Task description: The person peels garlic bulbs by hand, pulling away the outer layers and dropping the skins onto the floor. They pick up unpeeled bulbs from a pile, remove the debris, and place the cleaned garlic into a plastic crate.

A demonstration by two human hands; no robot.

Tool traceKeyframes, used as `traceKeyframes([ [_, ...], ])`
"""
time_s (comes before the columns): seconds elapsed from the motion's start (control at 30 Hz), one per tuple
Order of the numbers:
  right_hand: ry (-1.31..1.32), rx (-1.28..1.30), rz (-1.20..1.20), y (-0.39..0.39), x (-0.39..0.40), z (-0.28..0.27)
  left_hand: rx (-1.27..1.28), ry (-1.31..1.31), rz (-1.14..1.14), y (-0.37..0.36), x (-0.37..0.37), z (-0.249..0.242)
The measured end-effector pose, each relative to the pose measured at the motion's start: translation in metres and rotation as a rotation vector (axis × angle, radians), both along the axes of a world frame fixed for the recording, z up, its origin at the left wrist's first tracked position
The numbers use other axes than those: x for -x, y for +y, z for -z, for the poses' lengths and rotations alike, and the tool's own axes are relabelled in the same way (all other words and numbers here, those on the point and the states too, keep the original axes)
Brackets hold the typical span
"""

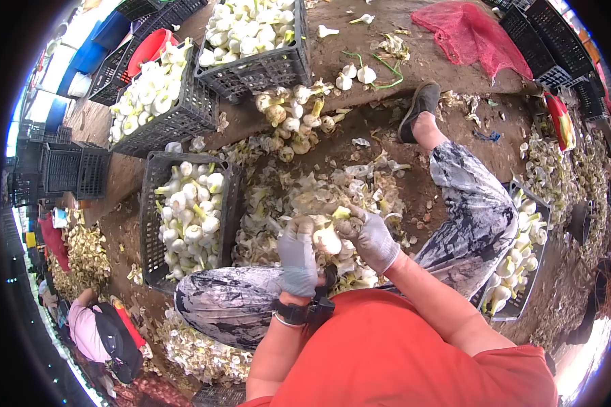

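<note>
While a big, busy room spreads all around, with stacked black crates [78,169] along its edge and a person in a pink shirt [90,332] off to the left, the brown ground [394,17] looks dusty and is strewn with scraps. A pink-red net [470,35] lies on it in a crumple. Plastic crates full of white garlic stand close by: a top crate [254,80], a slanted crate [173,125] next to it, a near crate [231,217] by the left knee, and a side crate [538,261] past the right leg. Between the legs lies a heap of papery garlic skins [332,183], with a clump of dirty bulbs [292,125] behind it. Two gloved hands meet over the heap. The left hand [299,256] is curled nearly closed against one side of a garlic bulb [328,241], and the right hand [375,241] bends in from the other side, pinching near its top. So the bulb sits between them. It should feel light, round and firm, with dry skin that may slip or flake. I would hold it round its fat middle and squeeze gently, as the cloves could bruise. Its short yellow-green stem [341,213] looks stiff enough for a tiny handle.
</note>
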State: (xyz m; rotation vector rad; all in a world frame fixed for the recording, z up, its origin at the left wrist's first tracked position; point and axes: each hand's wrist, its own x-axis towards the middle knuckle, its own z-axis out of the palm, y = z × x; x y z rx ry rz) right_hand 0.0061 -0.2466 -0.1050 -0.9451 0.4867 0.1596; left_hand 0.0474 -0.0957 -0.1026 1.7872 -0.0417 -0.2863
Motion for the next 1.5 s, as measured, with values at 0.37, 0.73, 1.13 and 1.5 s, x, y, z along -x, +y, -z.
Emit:
traceKeyframes([
  [0.37,0.163,-0.391,0.022,-0.005,0.01,0.009,-0.185,-0.178,-0.053,-0.012,-0.003,-0.012],
  [0.73,0.24,-0.652,0.253,-0.039,0.008,0.042,-0.445,0.03,0.401,0.039,0.007,-0.046],
  [1.13,0.088,-0.474,0.173,-0.034,0.0,0.014,0.097,0.028,0.354,0.005,0.01,-0.061],
  [1.5,0.134,-0.167,0.157,-0.017,-0.011,0.034,-0.196,-0.234,0.26,0.021,-0.009,-0.058],
])
